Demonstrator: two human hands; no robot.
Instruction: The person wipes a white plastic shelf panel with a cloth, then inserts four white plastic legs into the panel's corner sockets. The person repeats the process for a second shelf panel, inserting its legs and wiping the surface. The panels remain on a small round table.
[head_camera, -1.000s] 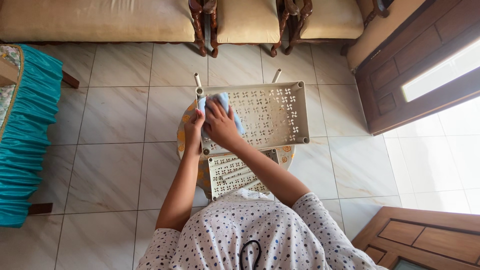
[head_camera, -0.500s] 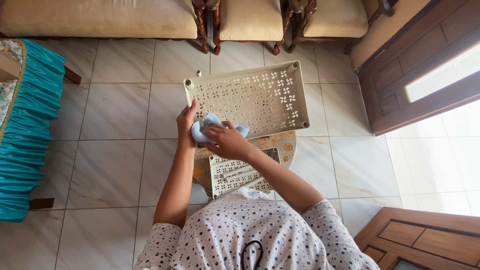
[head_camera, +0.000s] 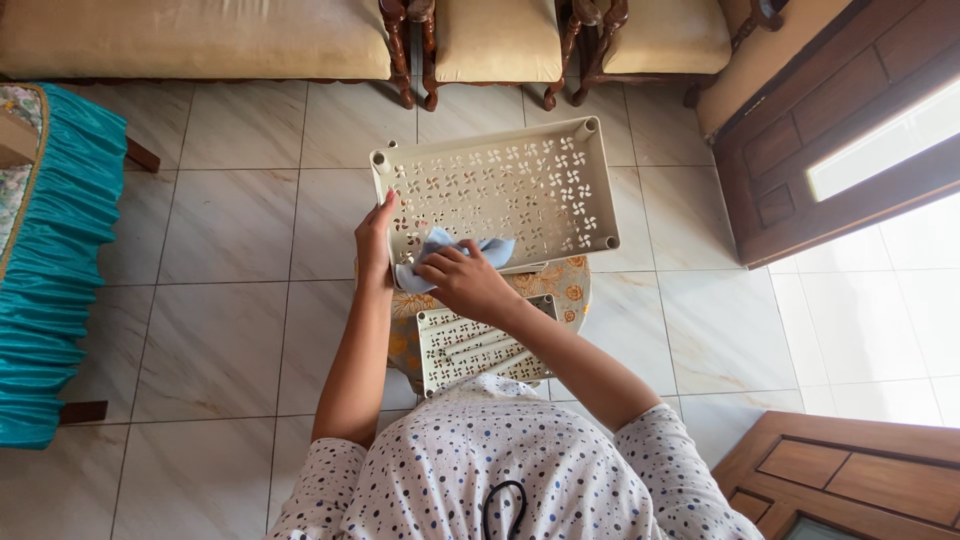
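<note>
Cream plastic, cut through with small flower-shaped holes, makes up the shelf tray (head_camera: 500, 195) that the person holds over the tiled floor (head_camera: 220, 300). Her left hand (head_camera: 375, 240) grips the tray's near left edge, fingers straight along the rim. Her right hand (head_camera: 462, 283) closes its fingers on a light blue cloth (head_camera: 440, 255), pressed to the tray's near edge. Just below sits a second perforated tray (head_camera: 475, 345) on a floral-topped stool (head_camera: 560, 285).
</note>
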